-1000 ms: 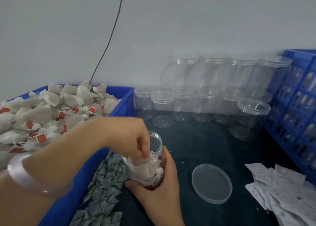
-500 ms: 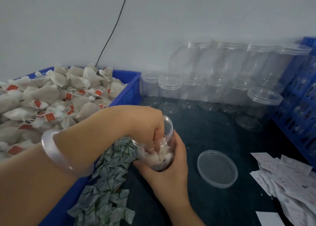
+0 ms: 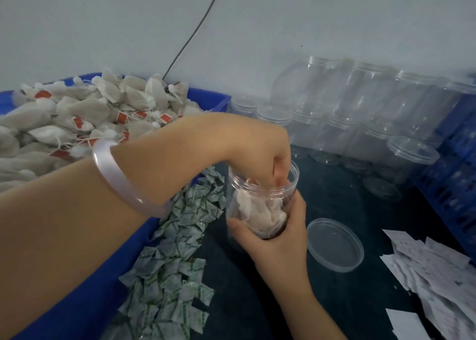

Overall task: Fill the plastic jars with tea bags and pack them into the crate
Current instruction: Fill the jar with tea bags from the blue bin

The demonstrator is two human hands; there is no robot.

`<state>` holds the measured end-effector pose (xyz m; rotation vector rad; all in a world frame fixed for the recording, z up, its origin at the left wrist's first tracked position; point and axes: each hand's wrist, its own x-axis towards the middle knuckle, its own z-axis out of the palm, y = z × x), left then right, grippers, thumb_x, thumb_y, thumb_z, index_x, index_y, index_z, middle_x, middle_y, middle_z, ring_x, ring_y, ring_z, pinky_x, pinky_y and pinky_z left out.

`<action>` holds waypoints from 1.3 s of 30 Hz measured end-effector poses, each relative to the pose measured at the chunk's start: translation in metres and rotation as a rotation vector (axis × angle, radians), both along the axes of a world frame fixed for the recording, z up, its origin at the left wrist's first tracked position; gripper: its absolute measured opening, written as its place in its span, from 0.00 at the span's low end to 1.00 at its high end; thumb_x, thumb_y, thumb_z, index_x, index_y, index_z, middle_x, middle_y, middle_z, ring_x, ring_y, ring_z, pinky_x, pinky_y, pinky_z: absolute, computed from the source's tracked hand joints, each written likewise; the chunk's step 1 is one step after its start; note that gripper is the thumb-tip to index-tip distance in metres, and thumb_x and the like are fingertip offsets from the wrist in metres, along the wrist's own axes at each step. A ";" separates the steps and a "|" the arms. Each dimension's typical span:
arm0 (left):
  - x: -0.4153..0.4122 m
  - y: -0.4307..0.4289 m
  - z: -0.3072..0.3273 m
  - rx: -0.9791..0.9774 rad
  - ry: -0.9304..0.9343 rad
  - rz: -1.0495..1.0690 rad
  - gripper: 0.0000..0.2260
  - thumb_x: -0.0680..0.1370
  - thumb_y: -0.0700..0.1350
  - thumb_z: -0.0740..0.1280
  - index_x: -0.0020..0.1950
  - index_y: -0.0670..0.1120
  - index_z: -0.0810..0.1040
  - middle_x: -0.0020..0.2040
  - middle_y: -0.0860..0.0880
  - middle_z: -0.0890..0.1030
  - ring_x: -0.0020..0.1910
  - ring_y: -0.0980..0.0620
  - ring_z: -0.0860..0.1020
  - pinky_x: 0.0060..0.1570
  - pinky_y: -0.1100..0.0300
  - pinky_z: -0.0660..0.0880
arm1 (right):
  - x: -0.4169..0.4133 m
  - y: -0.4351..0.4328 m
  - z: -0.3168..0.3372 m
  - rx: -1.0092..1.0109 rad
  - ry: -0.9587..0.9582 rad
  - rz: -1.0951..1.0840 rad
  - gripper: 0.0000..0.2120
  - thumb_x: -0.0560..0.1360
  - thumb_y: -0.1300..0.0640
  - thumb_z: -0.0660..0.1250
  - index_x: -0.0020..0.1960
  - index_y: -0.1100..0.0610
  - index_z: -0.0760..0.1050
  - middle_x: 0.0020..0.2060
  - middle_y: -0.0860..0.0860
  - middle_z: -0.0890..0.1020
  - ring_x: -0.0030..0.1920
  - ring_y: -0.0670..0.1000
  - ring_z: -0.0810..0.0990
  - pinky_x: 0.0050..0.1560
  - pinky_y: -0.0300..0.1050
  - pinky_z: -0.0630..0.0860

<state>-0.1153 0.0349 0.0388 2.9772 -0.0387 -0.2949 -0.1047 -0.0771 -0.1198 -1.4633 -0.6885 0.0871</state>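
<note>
Plastic jar (image 3: pixel 257 212) in right hand (image 3: pixel 282 240); left (image 3: pixel 253 143) inside

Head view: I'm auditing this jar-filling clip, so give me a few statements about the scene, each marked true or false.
1. The right hand grips the jar from the side. True.
2. The left hand reaches into the jar's mouth. True.
3. The jar is empty. False: tea bags show through its wall.
4. The loose lid lies left of the jar. False: it lies on the dark table, right of the jar.
5. The bin heaped with tea bags is red. False: it is blue.
</note>
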 end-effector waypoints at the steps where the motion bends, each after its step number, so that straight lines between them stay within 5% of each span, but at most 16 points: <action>1: -0.003 0.001 0.007 -0.082 -0.055 0.006 0.02 0.74 0.46 0.71 0.44 0.53 0.83 0.38 0.57 0.82 0.37 0.59 0.80 0.39 0.66 0.76 | 0.003 -0.006 0.004 -0.015 -0.019 0.020 0.41 0.55 0.52 0.81 0.64 0.39 0.68 0.57 0.37 0.79 0.55 0.39 0.80 0.52 0.36 0.78; 4: -0.007 0.004 0.024 -0.343 -0.353 -0.025 0.03 0.75 0.45 0.70 0.47 0.49 0.84 0.38 0.55 0.83 0.33 0.61 0.80 0.37 0.70 0.77 | 0.006 -0.032 0.014 -0.067 -0.042 0.062 0.38 0.53 0.52 0.81 0.55 0.28 0.69 0.52 0.32 0.80 0.50 0.35 0.81 0.43 0.26 0.75; 7: 0.006 0.011 0.015 -0.178 -0.680 0.071 0.06 0.77 0.44 0.66 0.49 0.48 0.82 0.41 0.56 0.81 0.37 0.58 0.78 0.38 0.67 0.73 | 0.003 -0.066 0.012 -0.105 0.013 0.089 0.39 0.49 0.48 0.80 0.56 0.28 0.69 0.52 0.31 0.80 0.50 0.35 0.81 0.43 0.24 0.74; 9: 0.014 0.015 -0.010 0.028 -0.530 0.172 0.07 0.76 0.42 0.64 0.50 0.45 0.81 0.48 0.48 0.82 0.45 0.50 0.78 0.47 0.59 0.74 | -0.002 -0.085 0.002 -0.141 0.062 0.104 0.44 0.47 0.47 0.80 0.61 0.35 0.67 0.54 0.31 0.78 0.52 0.37 0.81 0.45 0.25 0.74; 11: 0.016 0.016 -0.042 0.207 -0.145 0.199 0.07 0.76 0.41 0.65 0.52 0.43 0.80 0.51 0.44 0.82 0.50 0.44 0.79 0.51 0.52 0.76 | -0.010 -0.095 -0.009 -0.164 0.089 0.131 0.47 0.47 0.48 0.81 0.64 0.37 0.66 0.56 0.34 0.78 0.55 0.39 0.80 0.47 0.27 0.74; 15: 0.012 0.031 -0.074 0.276 0.310 0.229 0.12 0.73 0.50 0.72 0.51 0.44 0.82 0.49 0.48 0.83 0.48 0.48 0.81 0.47 0.56 0.78 | -0.016 -0.097 -0.013 -0.197 0.058 0.187 0.43 0.51 0.48 0.81 0.60 0.28 0.65 0.58 0.32 0.75 0.61 0.37 0.76 0.52 0.26 0.72; 21: 0.016 0.039 -0.093 0.356 0.300 0.301 0.13 0.70 0.50 0.75 0.37 0.46 0.74 0.41 0.49 0.78 0.46 0.47 0.79 0.48 0.53 0.77 | -0.013 -0.098 -0.010 -0.146 0.079 0.248 0.44 0.55 0.51 0.80 0.64 0.37 0.62 0.57 0.28 0.74 0.60 0.32 0.74 0.52 0.23 0.70; 26: 0.014 0.032 -0.089 0.442 0.229 0.305 0.12 0.75 0.46 0.67 0.34 0.46 0.70 0.37 0.49 0.74 0.42 0.47 0.76 0.49 0.50 0.78 | -0.009 -0.100 -0.010 -0.152 0.073 0.272 0.42 0.57 0.53 0.81 0.57 0.23 0.62 0.57 0.26 0.73 0.59 0.31 0.74 0.51 0.22 0.69; 30: 0.000 0.013 -0.033 0.106 0.031 0.250 0.06 0.76 0.49 0.70 0.41 0.48 0.79 0.37 0.54 0.81 0.38 0.53 0.78 0.43 0.60 0.74 | -0.007 -0.100 -0.010 -0.134 0.047 0.259 0.43 0.58 0.54 0.82 0.56 0.21 0.62 0.57 0.27 0.74 0.59 0.32 0.74 0.51 0.22 0.70; 33: -0.016 -0.022 0.015 -0.259 -0.083 0.154 0.12 0.66 0.60 0.70 0.43 0.55 0.83 0.36 0.55 0.84 0.35 0.57 0.82 0.40 0.64 0.77 | -0.008 -0.099 -0.010 -0.109 0.042 0.223 0.42 0.59 0.55 0.81 0.56 0.22 0.62 0.57 0.26 0.74 0.57 0.31 0.75 0.49 0.22 0.71; 39: -0.016 -0.080 0.006 -0.097 -0.027 0.010 0.05 0.68 0.50 0.76 0.39 0.53 0.81 0.35 0.60 0.83 0.36 0.63 0.80 0.39 0.65 0.75 | -0.001 -0.106 -0.009 -0.074 0.083 0.149 0.38 0.60 0.61 0.81 0.62 0.42 0.66 0.54 0.33 0.79 0.55 0.36 0.79 0.48 0.26 0.73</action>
